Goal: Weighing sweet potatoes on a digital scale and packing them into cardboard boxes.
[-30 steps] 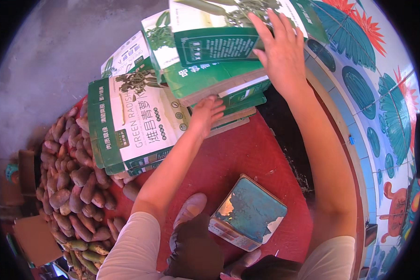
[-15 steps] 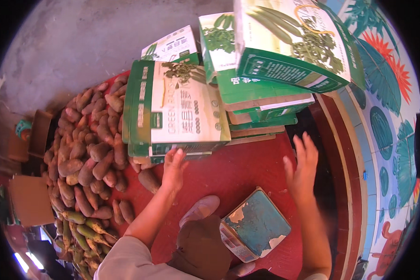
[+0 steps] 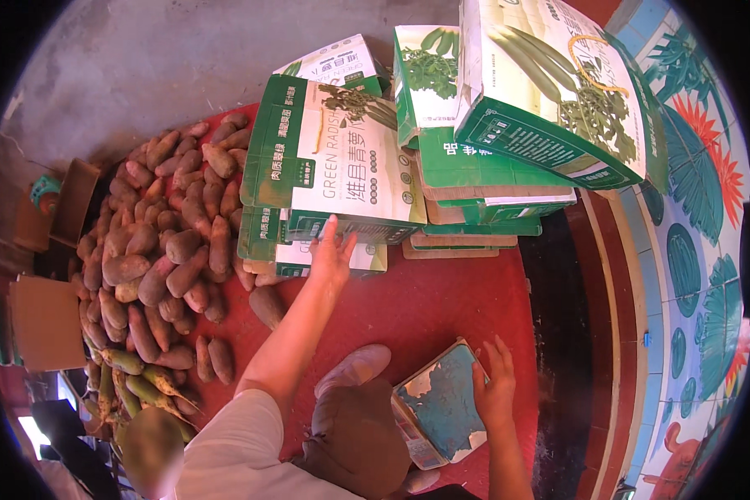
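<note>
Green and white cardboard covers the box (image 3: 354,154) just beyond the left hand (image 3: 332,257), its lid printed with pale roots and dark leaves. A second box (image 3: 371,258) shows beneath its near edge. The left hand is raised, fingers parted, their tips overlapping the upper box's near side; whether they grip it cannot be told. The right hand (image 3: 495,382) has its fingers spread at the right edge of a scale (image 3: 446,400), whose blue top is worn and peeling in pale patches; contact is unclear.

Farther out, ahead of the right hand, a stack of similar boxes (image 3: 493,162) carries a large tilted box (image 3: 550,87) with a yellowish cord handle. What these boxes contain is hidden.

Left of the left hand, brownish-red sweet potatoes (image 3: 154,258) lie heaped on a red mat (image 3: 475,292), with green radishes (image 3: 129,383) nearer the body. A plain brown carton (image 3: 46,323) stands beyond them, its inside unseen.
</note>
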Demonstrator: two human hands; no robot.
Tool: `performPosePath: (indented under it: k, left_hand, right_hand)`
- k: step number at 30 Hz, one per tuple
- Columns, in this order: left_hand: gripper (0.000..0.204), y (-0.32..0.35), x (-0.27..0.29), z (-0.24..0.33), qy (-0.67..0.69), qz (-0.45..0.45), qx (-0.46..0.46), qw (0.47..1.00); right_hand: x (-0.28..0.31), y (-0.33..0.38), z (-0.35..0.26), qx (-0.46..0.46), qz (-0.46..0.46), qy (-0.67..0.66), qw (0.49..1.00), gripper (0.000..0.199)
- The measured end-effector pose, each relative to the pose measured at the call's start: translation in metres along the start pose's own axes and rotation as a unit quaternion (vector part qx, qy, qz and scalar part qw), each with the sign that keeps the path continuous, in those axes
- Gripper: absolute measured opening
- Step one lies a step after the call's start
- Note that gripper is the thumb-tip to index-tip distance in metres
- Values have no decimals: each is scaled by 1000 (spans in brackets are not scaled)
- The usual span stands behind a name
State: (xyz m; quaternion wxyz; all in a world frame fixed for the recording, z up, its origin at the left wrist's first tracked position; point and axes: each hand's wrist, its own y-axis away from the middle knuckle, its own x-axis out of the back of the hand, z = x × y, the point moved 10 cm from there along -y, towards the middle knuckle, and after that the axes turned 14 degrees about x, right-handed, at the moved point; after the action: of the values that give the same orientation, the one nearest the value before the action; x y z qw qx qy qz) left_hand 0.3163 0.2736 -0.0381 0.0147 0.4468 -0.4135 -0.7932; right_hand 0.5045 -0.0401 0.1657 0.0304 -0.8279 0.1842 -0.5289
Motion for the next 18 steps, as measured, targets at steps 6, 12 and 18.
performPosePath:
  k: [6,12,18]
  left_hand:
    - [88,14,17,-6,-80,32,-4,996]
    - [90,9,150,-19,-162,157,83,971]
    - [80,-29,169,1,-122,176,56,975]
  right_hand:
    - [-8,24,1,-6,-18,15,1000,40]
    - [-29,64,3,-51,-57,-11,997,38]
    - [-39,86,-4,-61,-59,-47,995,36]
